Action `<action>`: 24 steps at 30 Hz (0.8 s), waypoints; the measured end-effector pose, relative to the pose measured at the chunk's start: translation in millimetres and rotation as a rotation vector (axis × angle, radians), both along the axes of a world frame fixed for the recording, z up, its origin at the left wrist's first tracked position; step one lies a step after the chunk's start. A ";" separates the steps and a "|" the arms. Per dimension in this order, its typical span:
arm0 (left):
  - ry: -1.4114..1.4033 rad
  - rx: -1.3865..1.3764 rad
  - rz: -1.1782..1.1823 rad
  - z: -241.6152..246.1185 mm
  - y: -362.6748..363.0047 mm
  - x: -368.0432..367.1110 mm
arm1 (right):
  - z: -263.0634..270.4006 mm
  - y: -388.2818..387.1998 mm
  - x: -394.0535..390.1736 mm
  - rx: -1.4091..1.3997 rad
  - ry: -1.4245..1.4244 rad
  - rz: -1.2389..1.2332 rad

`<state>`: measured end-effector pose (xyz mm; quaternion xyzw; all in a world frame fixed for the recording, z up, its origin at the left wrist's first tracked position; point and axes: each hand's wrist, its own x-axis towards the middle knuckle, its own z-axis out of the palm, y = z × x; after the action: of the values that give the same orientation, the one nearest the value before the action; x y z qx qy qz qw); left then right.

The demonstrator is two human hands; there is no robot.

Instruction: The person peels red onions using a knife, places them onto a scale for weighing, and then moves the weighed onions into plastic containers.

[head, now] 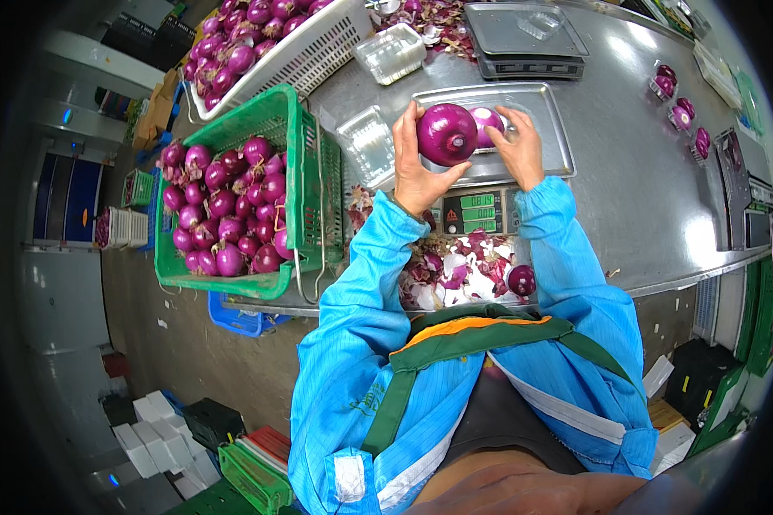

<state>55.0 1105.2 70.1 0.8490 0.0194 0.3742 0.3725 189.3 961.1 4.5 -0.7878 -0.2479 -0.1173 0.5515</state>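
My left hand [411, 158] grips a large peeled red onion [446, 134], raised over the metal weighing tray [557, 145]. Close beside it, a smaller red onion [483, 122] with a pale cut end is between the thumb and fingers of my right hand [520, 145]. What looks like the edge of a clear container shows beneath the smaller onion, mostly hidden. The tray sits on a digital scale [480, 212] with a lit green display. Left of the tray lies a clear plastic punnet [367, 145].
A green crate [303, 187] and a white crate [315, 55] hold many red onions. Onion skins and one onion [522, 280] lie by the table's front edge. A stack of clear punnets [391, 55], a second scale [528, 38] and packed onions [681, 114] stand farther off.
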 end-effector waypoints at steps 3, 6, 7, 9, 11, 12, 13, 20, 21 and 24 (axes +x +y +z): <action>-0.030 -0.293 -0.098 5.9 1.7 -19.9 | 30.7 -13.2 -29.1 0.264 0.495 0.144; -0.186 -0.784 -0.154 28.2 0.1 -38.6 | 46.4 -47.7 -35.3 0.333 0.551 0.039; -0.191 -0.903 -0.138 31.0 6.8 -49.1 | 47.9 -58.4 -34.2 0.417 0.579 0.015; -0.288 -1.247 -0.242 17.9 32.3 -75.0 | 52.1 -75.4 -35.2 0.376 0.571 -0.039; -0.528 -1.485 -0.365 13.0 36.2 -85.6 | 49.8 -89.9 -36.5 0.325 0.555 -0.073; -0.519 -1.581 -0.400 12.3 41.0 -90.7 | 48.6 -94.1 -37.2 0.300 0.548 -0.079; -0.530 -1.735 -0.526 11.9 41.7 -97.1 | 48.1 -97.6 -39.4 0.275 0.541 -0.084; -0.448 -1.703 -0.463 16.0 31.0 -118.4 | 50.5 -79.6 -51.0 0.144 0.449 -0.019; -0.418 -1.651 -0.495 15.2 30.4 -119.8 | 50.5 -76.0 -51.5 0.141 0.411 0.004; -0.356 -1.546 -0.463 16.3 26.0 -123.0 | 55.7 -67.5 -51.3 0.106 0.424 0.042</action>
<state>-68.1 1131.2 86.4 0.2639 0.0369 0.2979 0.9166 138.0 893.7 60.2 -0.7593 -0.1362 0.0495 0.6344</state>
